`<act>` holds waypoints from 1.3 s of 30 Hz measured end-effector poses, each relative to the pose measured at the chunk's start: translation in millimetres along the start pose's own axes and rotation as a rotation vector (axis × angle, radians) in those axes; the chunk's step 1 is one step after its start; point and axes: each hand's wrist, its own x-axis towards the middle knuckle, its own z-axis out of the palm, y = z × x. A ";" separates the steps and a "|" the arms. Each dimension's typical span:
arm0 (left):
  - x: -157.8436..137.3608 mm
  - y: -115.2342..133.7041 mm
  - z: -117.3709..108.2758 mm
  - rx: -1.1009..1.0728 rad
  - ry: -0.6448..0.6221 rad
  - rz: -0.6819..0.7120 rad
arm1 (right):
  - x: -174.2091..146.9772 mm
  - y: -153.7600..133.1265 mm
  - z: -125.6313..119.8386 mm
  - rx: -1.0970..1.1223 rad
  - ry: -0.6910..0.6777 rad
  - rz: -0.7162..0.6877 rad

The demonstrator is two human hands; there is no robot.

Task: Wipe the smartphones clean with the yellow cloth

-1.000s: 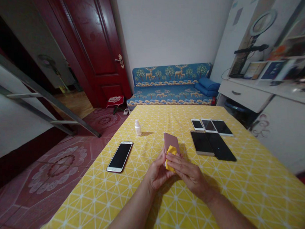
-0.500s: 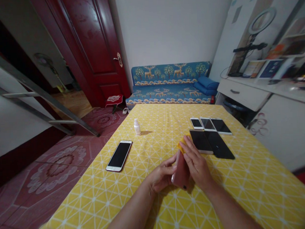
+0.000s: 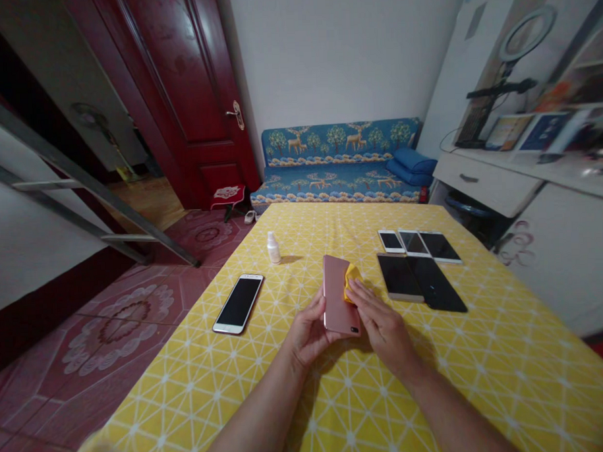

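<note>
A rose-pink phone (image 3: 335, 297) is held over the table with its back turned up and its camera at the near right corner. My left hand (image 3: 311, 328) grips it along the left edge and from below, thumb on the side. In my right hand (image 3: 384, 319) is a yellow cloth (image 3: 351, 281), pressed by the fingers onto the right part of the phone's back. To the left lies a white-framed phone (image 3: 238, 304), screen up. Behind it stands a small white bottle (image 3: 273, 248).
On the right of the yellow patterned tablecloth (image 3: 326, 225) lie several phones, among them a gold-edged one (image 3: 400, 276) and a black one (image 3: 437, 284). A blue sofa (image 3: 329, 175) is beyond the table, a white cabinet (image 3: 554, 257) to the right, a metal ladder (image 3: 97, 200) at left.
The phone has turned from a steep tilt so its back faces up. The cloth has moved from its far end to the right side of the back.
</note>
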 end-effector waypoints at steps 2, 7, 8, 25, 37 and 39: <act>2.9 -0.6 -2.8 -0.037 0.026 0.009 | 0.0 0.8 1.8 -0.015 -0.036 -0.022; 9.4 -1.0 -10.3 -0.114 0.080 0.006 | -0.8 -0.1 2.3 -0.033 -0.074 -0.064; 10.2 -0.7 -11.1 -0.134 0.084 0.003 | -1.0 -1.5 2.0 -0.032 -0.075 -0.075; 17.9 3.1 -5.4 -0.218 0.148 0.059 | -0.8 -16.0 1.7 -0.019 -0.084 -0.414; 10.9 -1.2 13.3 0.508 0.372 0.412 | -1.6 -14.4 2.6 0.132 0.040 0.265; 11.8 -6.2 18.5 0.682 0.365 0.474 | -3.7 -21.0 8.1 0.272 0.000 0.398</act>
